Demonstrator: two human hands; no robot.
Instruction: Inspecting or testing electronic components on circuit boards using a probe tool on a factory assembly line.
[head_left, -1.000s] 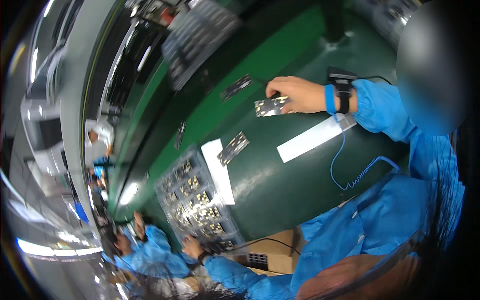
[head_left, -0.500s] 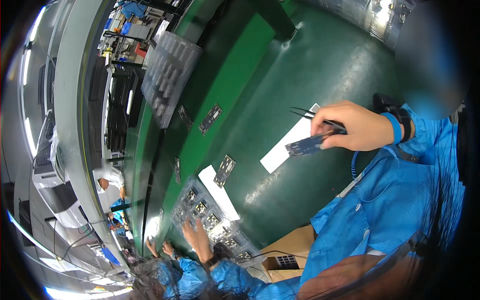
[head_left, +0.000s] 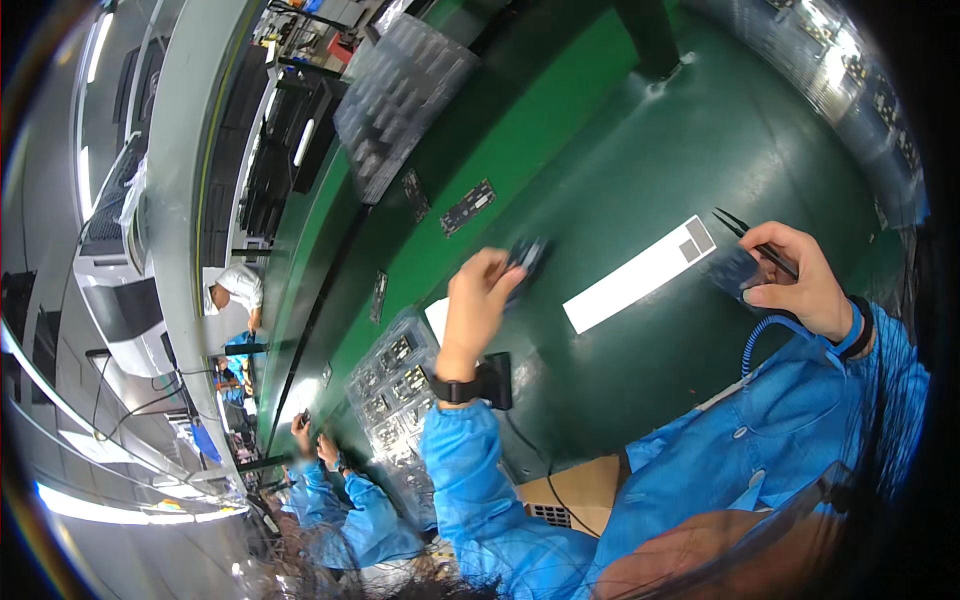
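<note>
My left hand (head_left: 474, 310) pinches a small dark circuit board (head_left: 527, 262), smeared by motion, above the green table near the belt. Black tweezers (head_left: 775, 258) lie across my right hand (head_left: 805, 285), which also grips a blurred dark circuit board (head_left: 735, 274) between thumb and fingers. Between the two hands a white strip (head_left: 630, 280) lies on the table, with grey patches at its far right end. A second white strip (head_left: 436, 318) shows only in part behind my left hand.
Circuit boards (head_left: 467, 207) lie on the bright green belt. A clear tray (head_left: 395, 110) stands beyond it; another tray holding small parts (head_left: 400, 385) is left of my left forearm. More clear trays (head_left: 850, 70) are far right. A cardboard box (head_left: 585, 490) sits nearby. A co-worker's hands (head_left: 328, 452) are lower left.
My left hand has moved from over the parts tray up and right, and now holds a board; the board lying by the white strip is gone from there. My right hand has shifted right.
</note>
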